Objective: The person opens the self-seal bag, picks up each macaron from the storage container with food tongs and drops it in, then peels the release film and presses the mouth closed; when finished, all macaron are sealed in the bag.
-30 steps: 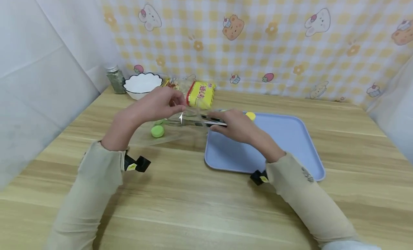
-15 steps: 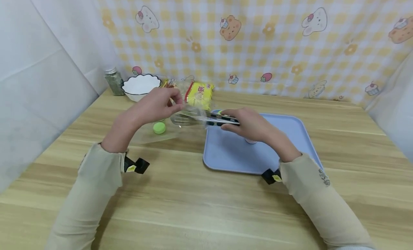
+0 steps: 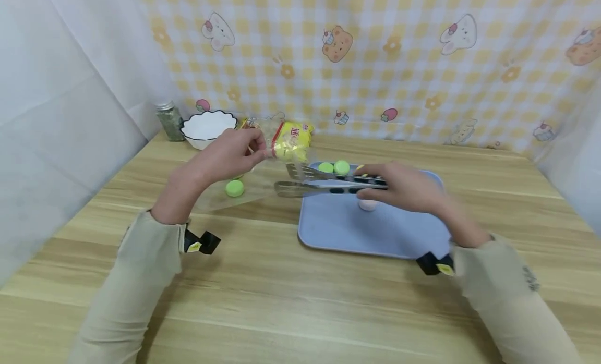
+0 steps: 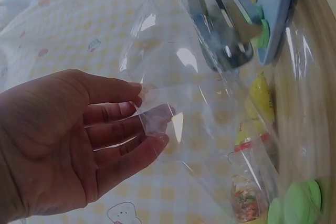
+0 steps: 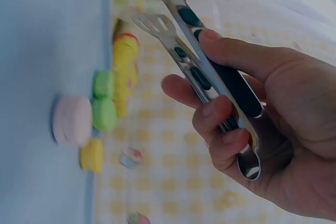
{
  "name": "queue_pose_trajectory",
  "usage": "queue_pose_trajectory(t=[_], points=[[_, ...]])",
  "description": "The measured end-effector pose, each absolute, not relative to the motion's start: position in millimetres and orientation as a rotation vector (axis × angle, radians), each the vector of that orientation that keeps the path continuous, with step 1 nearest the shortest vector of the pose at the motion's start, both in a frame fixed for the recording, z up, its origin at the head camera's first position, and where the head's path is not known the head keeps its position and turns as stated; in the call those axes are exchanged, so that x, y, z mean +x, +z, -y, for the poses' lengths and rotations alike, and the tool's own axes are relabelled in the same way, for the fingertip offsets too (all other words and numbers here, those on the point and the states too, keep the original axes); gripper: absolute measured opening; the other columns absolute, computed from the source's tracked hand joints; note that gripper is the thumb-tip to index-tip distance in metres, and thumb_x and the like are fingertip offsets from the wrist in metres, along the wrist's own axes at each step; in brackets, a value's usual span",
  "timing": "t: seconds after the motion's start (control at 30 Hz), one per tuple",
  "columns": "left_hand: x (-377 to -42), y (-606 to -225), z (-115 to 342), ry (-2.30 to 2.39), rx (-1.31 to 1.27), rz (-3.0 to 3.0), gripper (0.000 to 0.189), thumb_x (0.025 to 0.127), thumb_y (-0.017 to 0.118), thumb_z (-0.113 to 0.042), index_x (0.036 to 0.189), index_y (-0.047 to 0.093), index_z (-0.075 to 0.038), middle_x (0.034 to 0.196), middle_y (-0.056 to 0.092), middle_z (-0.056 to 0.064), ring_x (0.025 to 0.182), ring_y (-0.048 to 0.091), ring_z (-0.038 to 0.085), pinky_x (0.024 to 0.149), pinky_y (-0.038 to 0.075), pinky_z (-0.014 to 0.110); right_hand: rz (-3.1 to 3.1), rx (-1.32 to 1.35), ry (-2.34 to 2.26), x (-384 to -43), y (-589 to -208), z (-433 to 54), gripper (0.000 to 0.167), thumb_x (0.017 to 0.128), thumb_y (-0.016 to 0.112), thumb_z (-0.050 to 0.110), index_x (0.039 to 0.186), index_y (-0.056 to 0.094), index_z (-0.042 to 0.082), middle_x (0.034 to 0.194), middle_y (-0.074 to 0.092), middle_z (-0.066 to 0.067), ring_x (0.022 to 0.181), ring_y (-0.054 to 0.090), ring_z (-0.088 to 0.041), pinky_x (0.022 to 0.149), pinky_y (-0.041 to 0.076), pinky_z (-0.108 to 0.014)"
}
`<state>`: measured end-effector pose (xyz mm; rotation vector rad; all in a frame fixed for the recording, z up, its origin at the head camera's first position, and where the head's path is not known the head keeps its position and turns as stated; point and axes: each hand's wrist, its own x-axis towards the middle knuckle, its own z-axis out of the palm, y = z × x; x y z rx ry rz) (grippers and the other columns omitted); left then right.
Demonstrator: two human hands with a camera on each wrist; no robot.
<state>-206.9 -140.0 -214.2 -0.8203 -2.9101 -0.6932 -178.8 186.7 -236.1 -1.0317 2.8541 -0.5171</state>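
My left hand (image 3: 235, 153) pinches the edge of a clear plastic bag (image 4: 178, 77) between thumb and fingers, holding it up. Green macarons (image 3: 235, 188) show through the bag near the table. My right hand (image 3: 406, 186) grips metal tongs (image 3: 292, 190) with slotted ends and dark grip pads. The tong arms stand apart with nothing between them, their tips beside the bag's mouth at the tray's left edge. On the blue tray (image 3: 338, 233) lie two green macarons (image 3: 341, 167), a pale pink macaron (image 3: 368, 204) and a yellow macaron (image 5: 92, 155), largely hidden by my right hand in the head view.
Behind the bag lies a yellow food packet (image 3: 293, 140). A white scalloped bowl (image 3: 208, 125) and a glass jar of dried herbs (image 3: 170, 123) stand at the back left. A checked curtain (image 3: 375, 82) hangs along the table's rear edge.
My right hand has drawn the tongs rightward out of the bag and over the tray. Macarons on the tray have come into view. My left hand stays nearly still on the bag.
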Motion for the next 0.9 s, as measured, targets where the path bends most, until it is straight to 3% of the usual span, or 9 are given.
queue_pose_trajectory(t=[0.23,0.33,0.43,0.63,0.8,0.9], points=[[-209,-212,138,-0.652,-0.860,2.882,0.012,0.092,0.059,-0.014,0.087,0.055,-0.004,0.087,0.064,0.009,0.081,0.061,0.023,0.073,0.046,0.038,-2.919,-1.056,-0.591,-160,-222,-252,0.040,0.088,0.067,0.020,0.123,0.059,0.002,0.059,0.041,0.008,0.046,0.030,-0.004,0.046,0.033,-0.024],[-210,-210,138,-0.642,-0.901,2.880,0.011,0.091,0.060,-0.014,0.087,0.056,-0.005,0.085,0.064,0.008,0.077,0.060,0.022,0.070,0.045,0.037,-2.999,-0.962,-0.605,-154,-218,-276,0.039,0.085,0.070,0.018,0.121,0.062,0.007,0.054,0.039,0.010,0.044,0.028,-0.003,0.043,0.030,-0.024],[-211,-211,138,-0.647,-0.944,2.866,0.011,0.090,0.062,-0.013,0.086,0.056,-0.005,0.082,0.063,0.006,0.075,0.059,0.020,0.068,0.045,0.036,-3.063,-0.770,-0.605,-149,-212,-296,0.039,0.082,0.072,0.019,0.120,0.064,0.015,0.055,0.043,0.007,0.044,0.031,-0.007,0.043,0.031,-0.026],[-211,-212,142,-0.673,-0.958,2.839,0.010,0.088,0.065,-0.012,0.084,0.058,-0.007,0.077,0.061,0.004,0.071,0.057,0.017,0.066,0.043,0.034,-3.011,-0.622,-0.593,-145,-204,-318,0.039,0.081,0.073,0.022,0.119,0.065,0.022,0.079,0.062,0.002,0.047,0.033,-0.011,0.046,0.032,-0.028],[-209,-211,146,-0.672,-0.906,2.893,0.010,0.089,0.064,-0.014,0.087,0.058,-0.007,0.079,0.061,0.004,0.074,0.057,0.017,0.068,0.043,0.035,-2.927,-0.526,-0.507,-153,-204,-321,0.044,0.081,0.072,0.033,0.122,0.064,0.020,0.066,0.054,0.000,0.054,0.047,-0.015,0.048,0.038,-0.029],[-208,-210,147,-0.672,-0.891,2.920,0.009,0.089,0.063,-0.014,0.088,0.058,-0.006,0.080,0.062,0.004,0.075,0.057,0.018,0.069,0.043,0.035,-2.878,-0.504,-0.502,-156,-209,-325,0.045,0.080,0.073,0.035,0.121,0.065,0.018,0.070,0.059,0.000,0.057,0.052,-0.016,0.049,0.041,-0.029]])
